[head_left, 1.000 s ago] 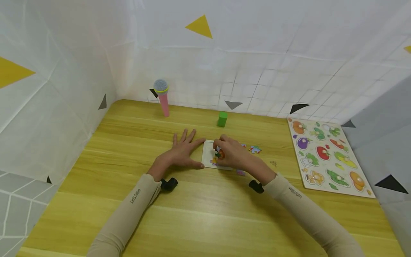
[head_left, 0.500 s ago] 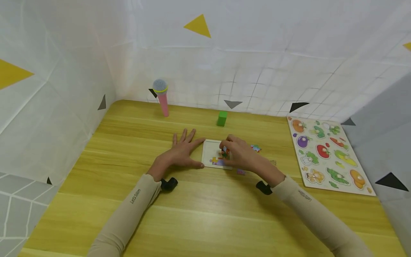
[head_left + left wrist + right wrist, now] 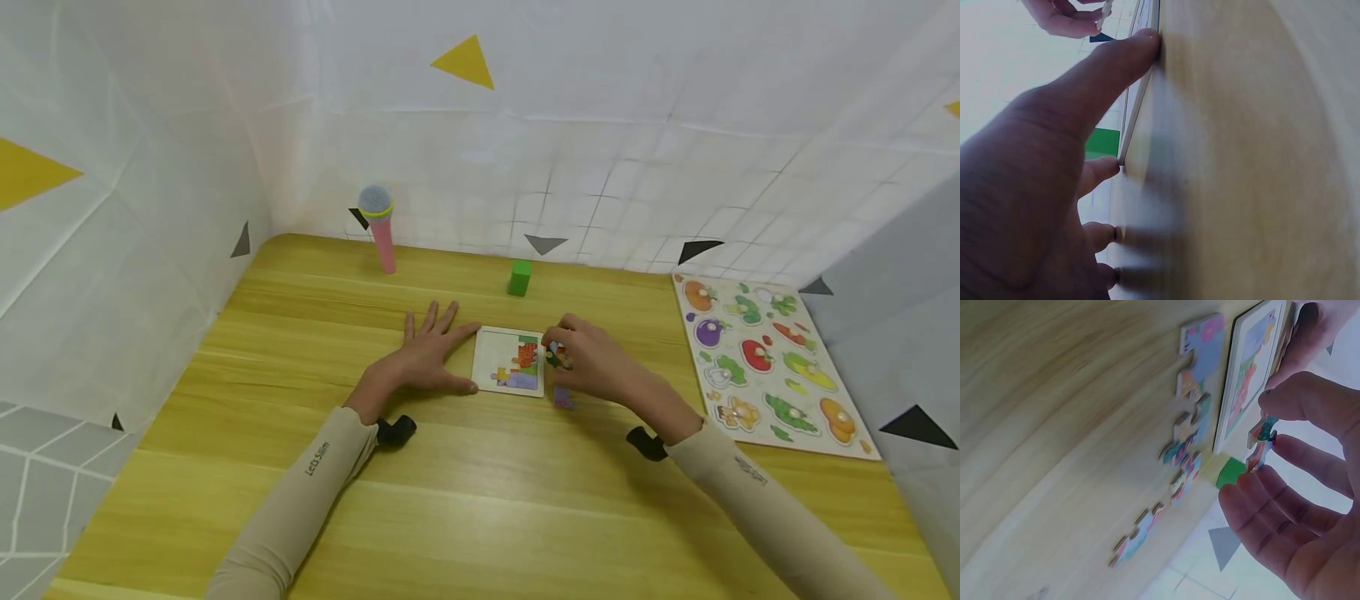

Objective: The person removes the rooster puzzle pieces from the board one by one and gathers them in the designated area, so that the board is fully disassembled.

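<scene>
A small white puzzle tray (image 3: pixel 492 348) lies mid-table, several joined pieces (image 3: pixel 527 357) covering its right and lower parts. My left hand (image 3: pixel 426 360) rests with spread fingers at its left side, thumb and index fingertip touching the edge. Just past the tray's right edge, my right hand (image 3: pixel 596 360) pinches a colourful puzzle piece (image 3: pixel 1262 442) between thumb and fingers, raised off the table. Loose puzzle pieces lie beside the tray in the right wrist view, among them a purple one with a pink flower (image 3: pixel 1205 347). From the head, my right hand covers most of these.
Behind the tray stands a green block (image 3: pixel 520 278). A pink toy microphone (image 3: pixel 381 233) stands upright near the back edge. At the right lies a vegetable peg puzzle board (image 3: pixel 776 371). White sheeting (image 3: pixel 600 125) encloses the table's back and sides.
My right hand has moved right, off the tray to beside its right edge, still holding a puzzle piece. More of the joined pieces now show. My left hand has stayed put.
</scene>
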Tool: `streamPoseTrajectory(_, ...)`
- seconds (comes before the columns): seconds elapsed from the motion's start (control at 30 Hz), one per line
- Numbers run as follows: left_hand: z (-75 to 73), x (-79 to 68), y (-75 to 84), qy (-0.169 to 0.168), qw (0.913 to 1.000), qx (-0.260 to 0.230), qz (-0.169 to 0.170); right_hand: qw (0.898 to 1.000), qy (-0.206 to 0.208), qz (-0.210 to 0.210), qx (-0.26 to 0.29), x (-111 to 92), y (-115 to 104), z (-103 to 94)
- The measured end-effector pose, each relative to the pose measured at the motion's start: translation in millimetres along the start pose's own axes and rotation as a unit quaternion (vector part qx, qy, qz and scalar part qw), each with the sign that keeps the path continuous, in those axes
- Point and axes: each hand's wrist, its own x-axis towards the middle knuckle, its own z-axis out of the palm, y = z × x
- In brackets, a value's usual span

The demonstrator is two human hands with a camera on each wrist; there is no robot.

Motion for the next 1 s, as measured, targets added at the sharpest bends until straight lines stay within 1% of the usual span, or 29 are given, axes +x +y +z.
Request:
streamPoseTrajectory(0.4,1.1,1.3,-0.8,0.002,1.0000,0.002,0.002,0.999,-0.009,0.041,-0.011,-16.9,9.0,-5.4)
streamPoseTrajectory(0.57,1.0,1.0,-0.2,0.001,1.0000,-0.002,0.002,0.999,-0.003,0.044,-0.015,-23.4,12.6,-6.5)
streamPoseTrajectory(0.77,1.1,0.4,-0.5,0.002,1.0000,-0.007,0.003,0.998,-0.006,0.059,-0.017,-30.5,16.6,-7.0)
streamPoseTrajectory(1.0,1.0,0.2,-0.8,0.002,1.0000,-0.007,0.003,0.998,-0.007,0.063,-0.025,-35.9,20.1,-8.6)
